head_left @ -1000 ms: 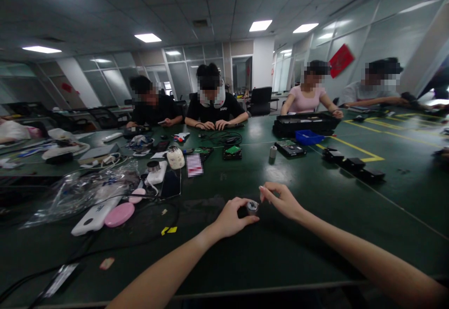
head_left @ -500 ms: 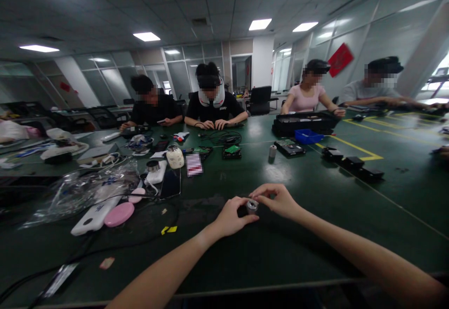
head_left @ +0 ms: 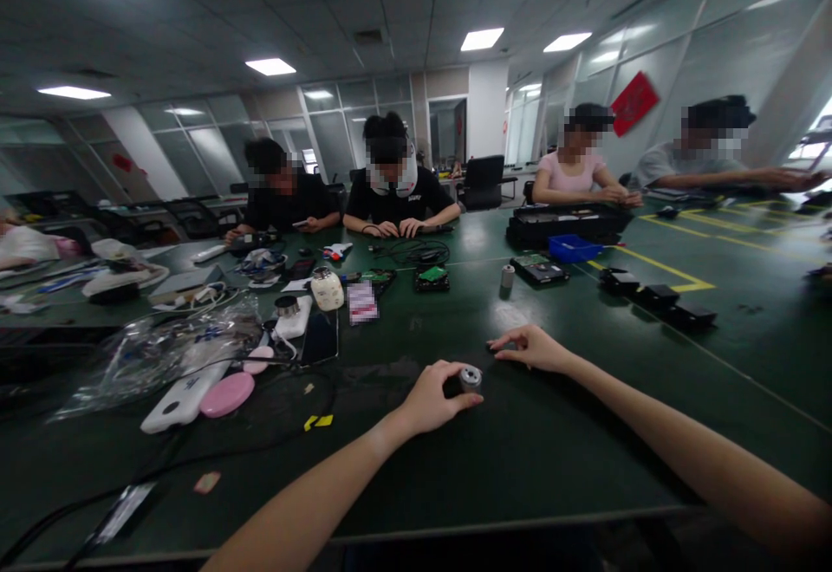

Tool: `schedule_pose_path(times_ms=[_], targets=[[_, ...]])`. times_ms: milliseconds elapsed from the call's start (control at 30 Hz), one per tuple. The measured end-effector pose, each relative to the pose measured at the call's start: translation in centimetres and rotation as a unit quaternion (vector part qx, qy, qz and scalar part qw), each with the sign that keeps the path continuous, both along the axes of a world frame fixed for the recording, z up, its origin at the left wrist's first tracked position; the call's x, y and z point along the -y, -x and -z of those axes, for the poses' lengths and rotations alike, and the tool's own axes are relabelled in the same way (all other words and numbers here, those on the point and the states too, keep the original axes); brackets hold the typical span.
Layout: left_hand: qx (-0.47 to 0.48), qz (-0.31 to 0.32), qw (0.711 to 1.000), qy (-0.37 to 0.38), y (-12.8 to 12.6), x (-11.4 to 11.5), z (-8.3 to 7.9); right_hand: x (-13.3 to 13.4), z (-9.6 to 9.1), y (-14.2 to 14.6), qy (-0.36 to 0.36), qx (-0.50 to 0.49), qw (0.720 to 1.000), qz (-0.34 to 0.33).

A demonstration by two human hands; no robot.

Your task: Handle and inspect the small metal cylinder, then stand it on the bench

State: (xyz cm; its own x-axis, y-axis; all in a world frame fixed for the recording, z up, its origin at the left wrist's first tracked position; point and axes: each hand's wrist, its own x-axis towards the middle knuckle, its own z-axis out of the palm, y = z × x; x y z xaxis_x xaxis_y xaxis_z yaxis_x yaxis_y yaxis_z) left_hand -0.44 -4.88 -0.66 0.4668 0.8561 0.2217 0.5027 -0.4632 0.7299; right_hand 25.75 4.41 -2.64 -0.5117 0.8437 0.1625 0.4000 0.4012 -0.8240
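Between the thumb and fingers of my left hand [head_left: 432, 397] stands a small silver-grey metal cylinder [head_left: 471, 380], upright on the green table, with a round opening and small holes in its top face. My right hand [head_left: 533, 349] is apart from it, farther back and to the right. Its fingertips come together low over the table at a tiny dark spot; whether that is a piece or shadow I cannot make out. A second, similar metal cylinder [head_left: 507, 276] stands upright beyond my right hand, untouched.
Hard drives [head_left: 539, 269] and a blue tray [head_left: 575, 249] lie farther back, with black blocks [head_left: 656, 296] to the right. On the left are a clear plastic bag [head_left: 188, 342], a pink round case [head_left: 227, 394], a phone [head_left: 321, 336] and cables. Several people sit across the table.
My right hand has left the top of the cylinder and moved right and slightly away. The cylinder's top is now uncovered. My left hand stays around it, almost still.
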Motion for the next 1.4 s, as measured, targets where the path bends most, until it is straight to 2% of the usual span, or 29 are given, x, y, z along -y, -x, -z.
schedule_pose_path(times_ms=[133,267,367,500,667,833,1033,1267,1400], targets=[[-0.001,0.002,1.0,-0.004,0.0,0.0,0.1,0.7,-0.4,0.9,-0.009,-0.02,0.999,0.023],[0.002,0.002,1.0,-0.015,-0.1,-0.3,0.5,3.2,-1.5,3.6,-0.024,-0.07,0.996,0.047],[0.004,-0.007,1.0,-0.021,-0.1,-0.5,1.1,5.7,-2.5,5.7,-0.016,-0.121,0.992,0.027],[0.017,-0.012,1.0,-0.02,0.0,-0.8,1.7,7.3,-3.1,7.0,-0.02,-0.116,0.993,0.0],[0.011,-0.01,1.0,-0.016,0.0,-0.6,1.4,7.4,-3.3,6.8,-0.056,-0.097,0.994,-0.005],[-0.001,-0.005,1.0,-0.009,0.0,-0.4,0.7,7.3,-3.4,6.7,-0.048,-0.104,0.993,-0.016],[-0.001,-0.007,1.0,-0.021,0.0,-0.5,0.9,6.8,-3.1,6.1,-0.072,-0.123,0.989,0.026],[0.013,-0.011,1.0,-0.012,0.0,-0.5,1.3,7.5,-3.1,6.0,-0.046,-0.073,0.994,-0.067],[0.003,-0.009,1.0,-0.019,0.0,-0.6,1.3,7.8,-3.0,6.5,-0.047,-0.082,0.995,-0.038]])
